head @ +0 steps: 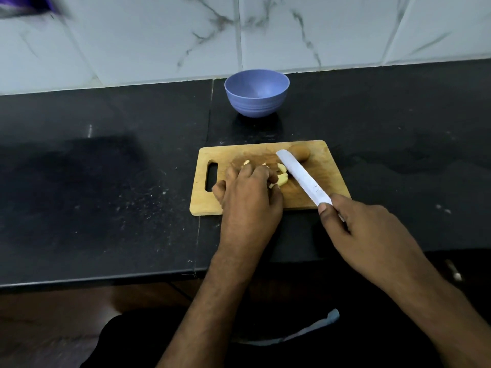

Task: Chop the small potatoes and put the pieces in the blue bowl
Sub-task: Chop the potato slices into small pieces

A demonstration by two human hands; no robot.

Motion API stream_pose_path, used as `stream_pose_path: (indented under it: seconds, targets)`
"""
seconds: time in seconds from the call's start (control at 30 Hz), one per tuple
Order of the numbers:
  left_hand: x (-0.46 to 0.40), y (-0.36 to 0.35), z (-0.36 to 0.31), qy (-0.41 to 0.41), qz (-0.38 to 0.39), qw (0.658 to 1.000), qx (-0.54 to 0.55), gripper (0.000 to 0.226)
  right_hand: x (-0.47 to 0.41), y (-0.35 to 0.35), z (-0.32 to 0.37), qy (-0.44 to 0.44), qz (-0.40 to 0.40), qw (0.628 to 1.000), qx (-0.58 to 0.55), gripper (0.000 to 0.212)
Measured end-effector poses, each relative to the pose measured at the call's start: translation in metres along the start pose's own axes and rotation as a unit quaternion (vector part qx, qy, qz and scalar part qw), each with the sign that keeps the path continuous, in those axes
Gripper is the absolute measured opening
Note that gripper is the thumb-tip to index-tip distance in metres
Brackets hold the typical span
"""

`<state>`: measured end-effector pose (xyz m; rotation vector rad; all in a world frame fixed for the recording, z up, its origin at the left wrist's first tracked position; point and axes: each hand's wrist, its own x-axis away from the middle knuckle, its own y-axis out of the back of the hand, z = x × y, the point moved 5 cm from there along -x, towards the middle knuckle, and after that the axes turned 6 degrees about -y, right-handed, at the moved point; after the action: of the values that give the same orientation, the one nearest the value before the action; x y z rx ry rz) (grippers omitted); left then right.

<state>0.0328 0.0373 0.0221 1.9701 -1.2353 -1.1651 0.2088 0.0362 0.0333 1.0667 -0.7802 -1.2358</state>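
Observation:
A wooden cutting board [318, 179] lies on the black counter. Pale cut potato pieces [282, 179] sit at its middle, partly under my left hand [248, 195], whose curled fingers gather and hold them. My right hand [366, 232] grips the handle of a knife; its white blade [303, 179] lies slanted across the board, right beside the pieces. One whole brown potato [301, 151] rests at the board's far edge, just past the blade tip. The blue bowl [256, 92] stands behind the board near the wall, and its inside looks empty.
The black counter [106, 181] stretches left and right of the board. A marbled tile wall [265, 30] rises right behind the bowl. The counter's front edge runs below my wrists.

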Motion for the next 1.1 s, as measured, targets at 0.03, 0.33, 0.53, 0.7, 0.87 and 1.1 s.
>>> stream_pose_path:
  seconds: [0.03, 0.33, 0.53, 0.7, 0.87, 1.1]
  targets:
    - [0.000, 0.000, 0.000, 0.000, 0.005, 1.000, -0.002, 0.014, 0.001, 0.000, 0.000, 0.000, 0.000, 1.000, 0.000, 0.035]
    - [0.002, -0.001, -0.001, -0.022, 0.044, 0.999, -0.018, 0.026, 0.008, 0.003, -0.001, 0.006, 0.030, 1.000, 0.002, 0.034]
    - [0.003, 0.001, 0.002, -0.007, 0.032, 0.999, -0.006, 0.020, 0.020, 0.011, -0.002, 0.004, 0.074, 0.997, 0.036, 0.029]
    - [0.005, 0.004, 0.001, -0.009, 0.016, 1.000, 0.004, 0.020, 0.027, 0.017, 0.002, 0.000, 0.068, 0.994, 0.080, 0.025]
    - [0.004, 0.005, 0.001, -0.013, 0.015, 1.000, 0.002, 0.020, 0.026, 0.016, 0.010, 0.001, 0.094, 0.990, 0.103, 0.022]
    - [0.007, 0.007, 0.002, -0.001, 0.007, 1.000, 0.007, 0.016, 0.013, 0.008, 0.017, 0.031, 0.058, 0.993, 0.095, 0.023]
